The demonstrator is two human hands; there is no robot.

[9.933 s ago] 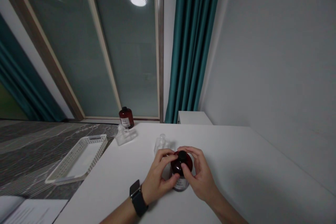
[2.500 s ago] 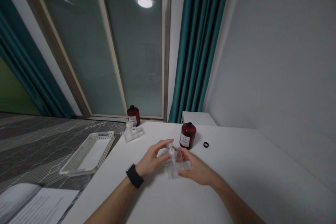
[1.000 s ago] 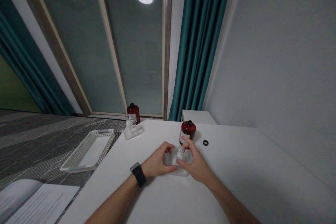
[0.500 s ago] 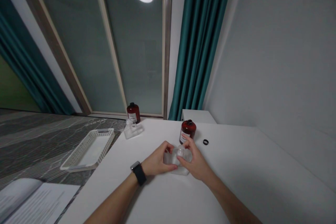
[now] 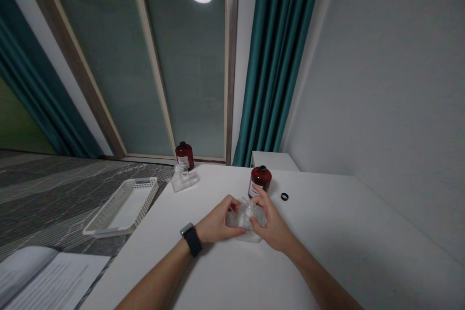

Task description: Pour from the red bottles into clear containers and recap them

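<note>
On the white table (image 5: pixel 225 276), a clear plastic tray-like piece (image 5: pixel 250 238) carries a small rounded clear bottle-like piece (image 5: pixel 249 209). My left hand (image 5: pixel 220 225), with a black-strapped watch on its wrist, grips the clear piece's left side, thumb in front and fingers behind. Around the rounded clear piece curve the thumb and fingers of my right hand (image 5: pixel 271 223); its fingertips are partly hidden. Just behind the right fingers stands a dark red-brown bottle (image 5: pixel 260 178) without a cap. A black ring (image 5: pixel 284 196) lies to its right.
At the far left corner stand another red-brown bottle (image 5: pixel 184 156) and a similar clear piece on a tray (image 5: pixel 184 181). Lower at the left are a white perforated basket (image 5: pixel 105 213) and an open book (image 5: pixel 61 278). A white cabinet (image 5: pixel 274 160) is beyond the table.
My right thumb has shifted slightly to the right on the rounded clear piece, uncovering more of it. My left hand keeps its place.
</note>
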